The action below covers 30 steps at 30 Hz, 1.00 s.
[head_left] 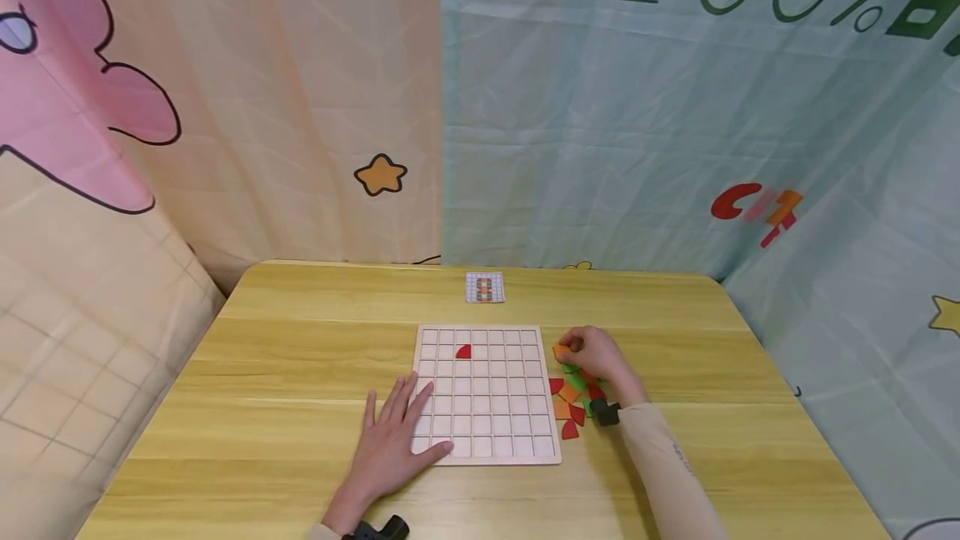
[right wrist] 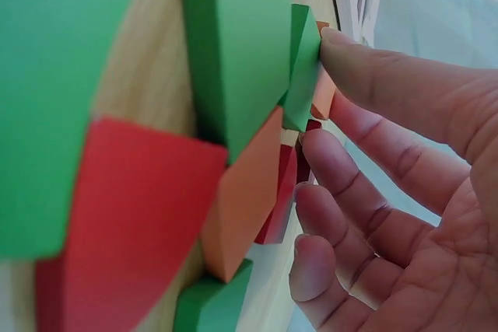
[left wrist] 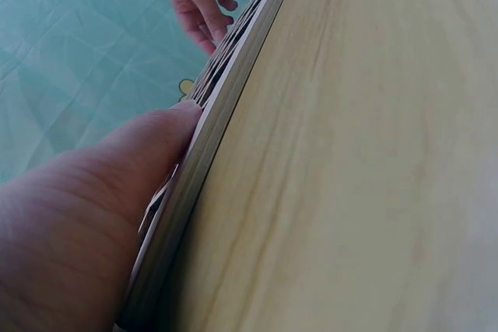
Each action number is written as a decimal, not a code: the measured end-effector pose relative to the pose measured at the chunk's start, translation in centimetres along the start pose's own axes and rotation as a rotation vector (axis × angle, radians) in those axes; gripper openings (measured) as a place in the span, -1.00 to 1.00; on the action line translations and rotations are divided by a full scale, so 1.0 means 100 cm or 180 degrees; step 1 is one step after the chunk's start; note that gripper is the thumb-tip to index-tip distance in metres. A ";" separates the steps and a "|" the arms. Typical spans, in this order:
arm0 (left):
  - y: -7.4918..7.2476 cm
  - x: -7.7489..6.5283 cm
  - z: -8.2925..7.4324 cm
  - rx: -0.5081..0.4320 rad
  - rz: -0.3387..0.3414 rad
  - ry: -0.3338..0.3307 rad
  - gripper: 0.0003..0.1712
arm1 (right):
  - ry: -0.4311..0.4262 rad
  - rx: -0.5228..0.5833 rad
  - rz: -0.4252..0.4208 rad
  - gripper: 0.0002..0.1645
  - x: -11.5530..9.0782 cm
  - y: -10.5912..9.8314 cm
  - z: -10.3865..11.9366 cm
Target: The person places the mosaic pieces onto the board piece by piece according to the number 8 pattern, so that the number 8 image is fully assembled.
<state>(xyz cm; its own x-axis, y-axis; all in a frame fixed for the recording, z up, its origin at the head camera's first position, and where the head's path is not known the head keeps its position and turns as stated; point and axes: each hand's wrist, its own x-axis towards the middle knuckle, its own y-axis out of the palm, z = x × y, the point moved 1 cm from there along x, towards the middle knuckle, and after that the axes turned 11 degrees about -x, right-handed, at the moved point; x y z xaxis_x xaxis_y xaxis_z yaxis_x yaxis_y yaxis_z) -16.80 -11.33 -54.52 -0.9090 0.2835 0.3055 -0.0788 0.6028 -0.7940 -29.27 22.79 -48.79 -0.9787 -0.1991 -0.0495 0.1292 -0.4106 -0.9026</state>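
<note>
A white grid board (head_left: 487,462) with raised cell edges lies on the table, one red quarter-round block (head_left: 464,352) in a cell near its top. My left hand (head_left: 390,444) rests spread over the board's lower left side; its thumb (left wrist: 167,126) lies over the near edge. To the right of the board is a loose pile of flat red, green and orange blocks (head_left: 567,392). At the pile's far end my right hand (head_left: 597,354) pinches an orange block (head_left: 561,352) between thumb and index finger. The other fingers curl loosely in the right wrist view (right wrist: 389,215).
A small printed card (head_left: 484,287) with a coloured pattern on a grid lies behind the board, near the table's back edge. Printed curtains (head_left: 555,123) hang behind and beside the wooden table (head_left: 300,340). Green and red blocks (right wrist: 148,207) crowd close to the right wrist camera.
</note>
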 end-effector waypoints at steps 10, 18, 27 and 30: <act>-0.001 0.000 0.000 0.0009 0.0031 -0.0028 0.04 | -0.0051 0.0172 -0.0132 -0.76 0.004 0.002 -0.002; 0.000 -0.001 0.001 0.0035 0.0059 -0.0033 0.04 | 0.0047 0.0452 -0.0230 -0.83 0.002 -0.001 -0.001; 0.001 0.000 0.003 0.0069 0.0070 -0.0028 0.04 | 0.0082 0.1200 0.0037 -0.82 0.005 0.004 0.024; 0.001 0.000 0.002 0.0067 0.0073 -0.0031 0.04 | 0.0051 0.1311 0.0204 -0.83 0.009 0.011 0.034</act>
<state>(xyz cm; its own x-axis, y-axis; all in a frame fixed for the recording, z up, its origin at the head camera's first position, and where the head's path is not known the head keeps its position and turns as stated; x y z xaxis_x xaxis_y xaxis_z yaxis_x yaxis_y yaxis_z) -16.90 -11.43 -54.70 -0.9146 0.2899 0.2820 -0.0664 0.5802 -0.8117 -29.44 19.17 -48.35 -0.9686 -0.2233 -0.1097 0.2398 -0.7200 -0.6512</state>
